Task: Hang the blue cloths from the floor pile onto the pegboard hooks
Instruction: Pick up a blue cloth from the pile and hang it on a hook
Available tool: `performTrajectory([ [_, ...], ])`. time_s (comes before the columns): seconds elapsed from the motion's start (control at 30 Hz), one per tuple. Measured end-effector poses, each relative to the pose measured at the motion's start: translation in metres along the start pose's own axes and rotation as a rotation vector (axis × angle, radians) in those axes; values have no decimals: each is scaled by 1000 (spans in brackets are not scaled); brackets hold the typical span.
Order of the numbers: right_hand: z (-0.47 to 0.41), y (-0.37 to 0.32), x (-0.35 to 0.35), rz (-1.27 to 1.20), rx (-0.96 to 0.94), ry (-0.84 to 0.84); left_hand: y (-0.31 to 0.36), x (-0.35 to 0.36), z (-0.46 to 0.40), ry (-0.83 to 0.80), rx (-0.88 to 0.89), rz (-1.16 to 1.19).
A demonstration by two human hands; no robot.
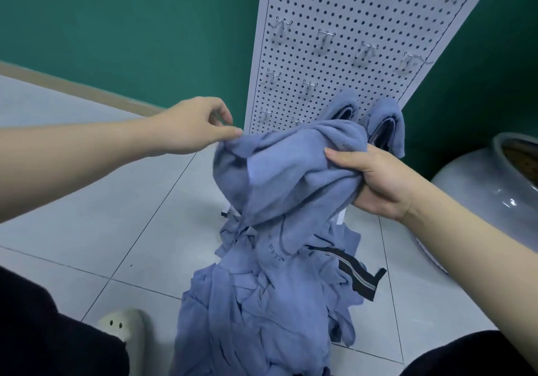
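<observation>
I hold one blue cloth (285, 172) up in front of the white pegboard (334, 12). My left hand (192, 127) pinches its upper left edge between thumb and forefinger. My right hand (378, 180) grips a bunched fold on its right side. Below it the pile of blue cloths (256, 303) lies on the tiled floor, one with a dark striped band (358, 271). Two blue cloths (387, 122) hang on low hooks of the pegboard, just behind the held cloth. Several bare metal hooks (326, 36) stick out higher up.
A large pale ceramic jar (477, 183) stands on the floor at the right, close to my right forearm. A light slipper (128, 329) shows at the bottom left beside my dark trouser leg. A green wall (131, 26) is behind the board.
</observation>
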State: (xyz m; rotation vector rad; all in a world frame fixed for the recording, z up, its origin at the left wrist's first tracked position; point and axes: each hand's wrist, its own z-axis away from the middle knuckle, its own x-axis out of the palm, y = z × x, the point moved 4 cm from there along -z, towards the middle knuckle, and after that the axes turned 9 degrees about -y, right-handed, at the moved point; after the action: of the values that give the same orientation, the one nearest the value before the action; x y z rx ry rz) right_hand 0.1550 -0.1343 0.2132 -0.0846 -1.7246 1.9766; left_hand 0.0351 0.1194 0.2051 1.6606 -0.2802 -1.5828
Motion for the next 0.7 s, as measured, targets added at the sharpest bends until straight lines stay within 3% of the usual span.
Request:
performTrajectory([
  [0.2,0,2,1,-51,-37,76,19,29,11,-216,62,35],
  [0.5,3,-1,9,-62,-49,24,31,59,12,-426,-39,494],
  [0.7,5,-2,9,-60,-57,15,39,62,8,-418,11,846],
])
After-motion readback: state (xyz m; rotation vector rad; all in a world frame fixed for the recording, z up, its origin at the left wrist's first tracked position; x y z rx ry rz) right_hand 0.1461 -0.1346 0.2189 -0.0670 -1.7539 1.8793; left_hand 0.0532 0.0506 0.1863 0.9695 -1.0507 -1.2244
